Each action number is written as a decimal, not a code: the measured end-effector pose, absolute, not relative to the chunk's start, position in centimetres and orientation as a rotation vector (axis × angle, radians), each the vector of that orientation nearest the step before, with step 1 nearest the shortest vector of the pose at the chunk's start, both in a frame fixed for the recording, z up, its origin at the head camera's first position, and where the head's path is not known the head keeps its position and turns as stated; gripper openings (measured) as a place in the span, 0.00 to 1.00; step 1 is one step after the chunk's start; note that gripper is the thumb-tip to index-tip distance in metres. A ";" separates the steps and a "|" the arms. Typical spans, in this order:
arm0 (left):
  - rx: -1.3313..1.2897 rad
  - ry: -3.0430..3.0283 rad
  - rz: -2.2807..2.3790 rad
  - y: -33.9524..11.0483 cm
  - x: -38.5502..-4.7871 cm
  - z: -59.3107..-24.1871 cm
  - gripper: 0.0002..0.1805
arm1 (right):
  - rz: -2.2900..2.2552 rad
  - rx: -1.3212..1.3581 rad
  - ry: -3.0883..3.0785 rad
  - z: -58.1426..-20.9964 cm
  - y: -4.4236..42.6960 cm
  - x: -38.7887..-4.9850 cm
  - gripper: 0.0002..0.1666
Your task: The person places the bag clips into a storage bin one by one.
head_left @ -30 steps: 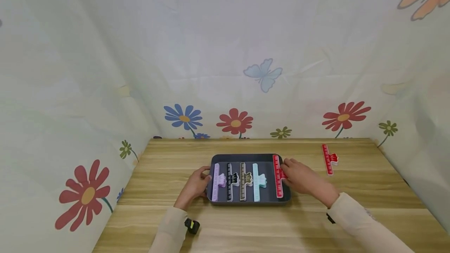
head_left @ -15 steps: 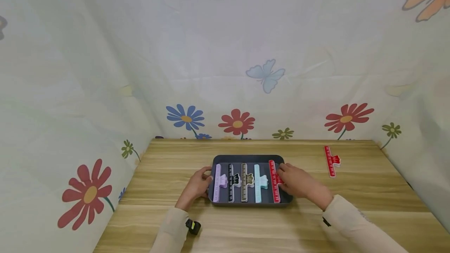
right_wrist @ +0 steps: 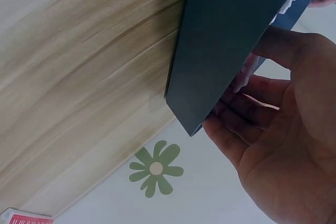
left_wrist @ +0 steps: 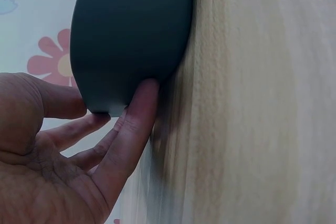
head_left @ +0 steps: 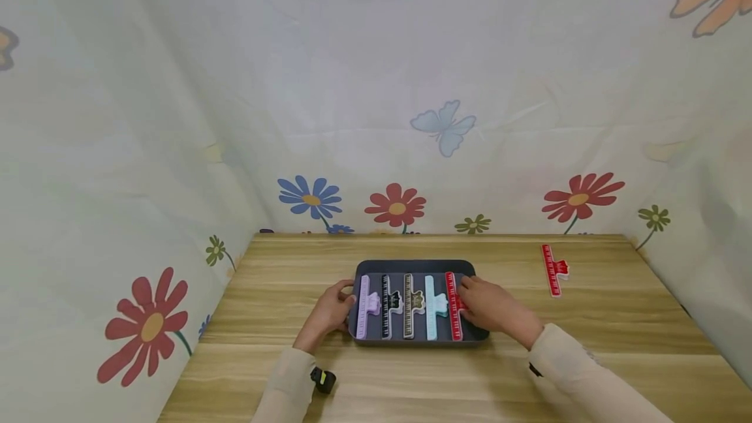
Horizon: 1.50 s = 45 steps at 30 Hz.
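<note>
A dark grey rectangular tray (head_left: 411, 266) stands on the table, holding a row of long clips printed with piano keys. From left to right they are a lilac clip (head_left: 363, 309), a black clip (head_left: 386, 309), a brown clip (head_left: 408, 309), a pale blue clip (head_left: 431, 309) and a red clip (head_left: 454, 309). My left hand (head_left: 329, 311) grips the tray's left wall (left_wrist: 131, 30), its thumb over the rim and fingers outside. Over the right wall, my right hand (head_left: 496, 305) pinches the red clip by its handle, which the fingers mostly cover. The red clip lies close beside the pale blue one.
A second red clip (head_left: 552, 271) lies on the wooden table (head_left: 411, 384) at the back right. Behind the table and along its sides hangs a white cloth (head_left: 376, 83) with printed flowers and butterflies.
My right hand has slid the red clip leftward from the tray's right wall to beside the pale blue clip, its far end now lower. The left hand keeps its grip on the tray.
</note>
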State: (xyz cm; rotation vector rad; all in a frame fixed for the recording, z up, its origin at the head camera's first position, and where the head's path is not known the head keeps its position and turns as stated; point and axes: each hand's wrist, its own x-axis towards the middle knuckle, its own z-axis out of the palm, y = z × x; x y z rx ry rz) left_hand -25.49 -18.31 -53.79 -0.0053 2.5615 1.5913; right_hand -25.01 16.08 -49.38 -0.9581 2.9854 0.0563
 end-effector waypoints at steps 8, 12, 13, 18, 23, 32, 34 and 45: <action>0.006 2.549 1.603 -18.4 -25.6 -54.0 0.23 | 0.111 -0.984 3.016 -50.1 15.7 -25.6 0.25; 0.003 2.541 1.608 -18.4 -25.6 -54.1 0.23 | 0.112 -0.967 3.008 -50.5 15.5 -26.0 0.25; -0.002 2.539 1.609 -18.4 -25.6 -54.1 0.24 | 0.112 -0.963 3.005 -50.6 15.5 -26.1 0.25; 0.006 2.536 1.614 -18.4 -25.6 -54.0 0.23 | 0.109 -0.947 2.994 -50.9 15.3 -26.4 0.25; 0.004 2.543 1.597 -18.4 -25.6 -54.0 0.24 | 0.090 -0.939 2.984 -51.2 15.2 -26.7 0.26; -0.003 2.546 1.589 -18.4 -25.5 -53.8 0.23 | 0.060 -0.936 2.981 -51.3 14.9 -26.6 0.25; -0.002 2.550 1.582 -18.4 -25.5 -53.8 0.23 | 0.052 -0.928 2.978 -51.2 14.9 -26.5 0.25; 0.008 2.542 1.600 -18.4 -25.5 -53.9 0.23 | -0.021 -0.948 2.981 -50.5 15.0 -25.9 0.29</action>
